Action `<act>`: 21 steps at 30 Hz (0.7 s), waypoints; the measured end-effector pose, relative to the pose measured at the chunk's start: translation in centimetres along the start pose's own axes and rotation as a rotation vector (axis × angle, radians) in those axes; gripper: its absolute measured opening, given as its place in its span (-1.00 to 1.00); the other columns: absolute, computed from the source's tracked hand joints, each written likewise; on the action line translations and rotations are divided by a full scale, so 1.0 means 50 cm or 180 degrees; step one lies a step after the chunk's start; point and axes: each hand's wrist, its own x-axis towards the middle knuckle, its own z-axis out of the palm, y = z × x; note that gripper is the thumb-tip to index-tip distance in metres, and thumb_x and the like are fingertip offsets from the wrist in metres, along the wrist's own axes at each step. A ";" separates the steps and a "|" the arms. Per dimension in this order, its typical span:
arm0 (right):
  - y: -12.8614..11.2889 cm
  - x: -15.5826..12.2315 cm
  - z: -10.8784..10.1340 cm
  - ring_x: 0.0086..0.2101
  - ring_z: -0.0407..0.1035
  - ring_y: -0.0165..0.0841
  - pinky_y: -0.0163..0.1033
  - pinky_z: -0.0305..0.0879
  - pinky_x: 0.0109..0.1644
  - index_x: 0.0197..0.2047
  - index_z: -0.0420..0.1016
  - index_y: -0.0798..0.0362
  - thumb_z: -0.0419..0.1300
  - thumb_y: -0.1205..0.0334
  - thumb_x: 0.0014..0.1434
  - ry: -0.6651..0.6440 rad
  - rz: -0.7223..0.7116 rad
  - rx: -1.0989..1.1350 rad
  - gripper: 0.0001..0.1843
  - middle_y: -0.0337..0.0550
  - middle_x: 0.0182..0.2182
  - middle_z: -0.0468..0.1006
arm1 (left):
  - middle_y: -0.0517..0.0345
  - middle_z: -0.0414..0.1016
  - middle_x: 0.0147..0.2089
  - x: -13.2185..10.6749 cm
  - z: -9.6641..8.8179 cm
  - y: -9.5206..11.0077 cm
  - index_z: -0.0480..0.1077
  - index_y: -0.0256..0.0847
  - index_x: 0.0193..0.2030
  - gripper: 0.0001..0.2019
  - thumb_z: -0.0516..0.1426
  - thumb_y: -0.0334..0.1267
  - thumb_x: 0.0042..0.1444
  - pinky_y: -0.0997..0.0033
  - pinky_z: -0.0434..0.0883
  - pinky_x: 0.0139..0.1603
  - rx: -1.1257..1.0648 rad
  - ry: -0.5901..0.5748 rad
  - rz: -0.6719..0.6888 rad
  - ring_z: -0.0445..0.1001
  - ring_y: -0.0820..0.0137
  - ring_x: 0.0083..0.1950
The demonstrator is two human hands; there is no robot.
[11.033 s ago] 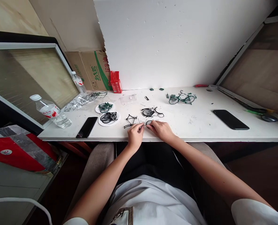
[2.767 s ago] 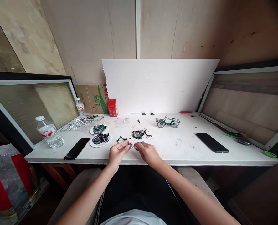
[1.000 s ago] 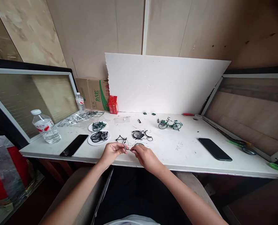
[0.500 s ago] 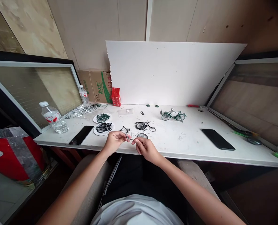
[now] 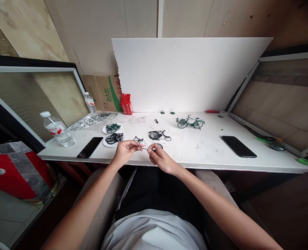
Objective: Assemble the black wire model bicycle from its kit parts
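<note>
Just over the front of the table, my left hand (image 5: 126, 152) is pinched on a small thin model part. Facing it, my right hand (image 5: 162, 159) pinches the other end of a thin rod (image 5: 145, 149) that spans the two sets of fingertips. Right behind my left fingers is a black miniature bicycle frame (image 5: 138, 139); whether it is held or lies on the table I cannot tell. A spoked toy wheel (image 5: 159, 146) is partly covered by my right hand. Beyond lie black bicycle parts (image 5: 156, 135), with a green model bicycle (image 5: 191, 123) upright farther right.
Two white plates hold green parts (image 5: 112, 128) and black parts (image 5: 114, 138). Phones lie left (image 5: 90, 147) and right (image 5: 238, 146). At left stand a water bottle (image 5: 57, 130) and, behind, a red box (image 5: 127, 105). A white board (image 5: 190, 74) leans at the back.
The camera view has shifted slightly, moving the table up in the picture. My hands stay close together with the rod between them, the right hand's fingers a little differently bent.
</note>
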 end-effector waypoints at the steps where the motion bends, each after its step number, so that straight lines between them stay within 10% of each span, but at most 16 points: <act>1: 0.000 -0.002 -0.001 -0.44 0.24 -0.40 -0.28 0.23 -0.31 -0.01 0.31 0.00 -0.01 -0.17 0.55 0.0098 -0.0233 -0.0398 -0.61 -0.31 -0.42 0.38 | -0.16 0.75 -0.19 0.000 -0.001 0.000 0.63 -0.28 -0.33 -0.63 0.53 -0.02 -0.04 0.15 0.66 -0.08 -0.0032 0.0010 -0.0025 0.72 0.20 -0.28; 10: 0.005 -0.002 -0.031 -0.32 0.39 -0.26 -0.21 0.20 -0.21 0.05 0.53 0.07 -0.15 0.07 0.64 0.0108 -0.1557 -0.3355 -0.54 -0.04 -0.36 0.54 | -0.15 0.74 -0.24 -0.002 -0.005 -0.005 0.60 -0.28 -0.37 -0.60 0.53 0.03 -0.06 0.16 0.65 -0.17 -0.0016 -0.0158 -0.0050 0.69 0.22 -0.33; 21: 0.009 -0.011 0.007 -0.49 0.31 -0.37 -0.24 0.23 -0.26 -0.04 0.55 0.06 -0.07 -0.04 0.60 0.0197 -0.0748 -0.1425 -0.54 -0.21 -0.48 0.46 | -0.15 0.74 -0.25 -0.008 0.004 0.004 0.60 -0.27 -0.42 -0.64 0.51 -0.01 -0.04 0.10 0.66 -0.15 0.0018 -0.0045 -0.0065 0.70 0.18 -0.32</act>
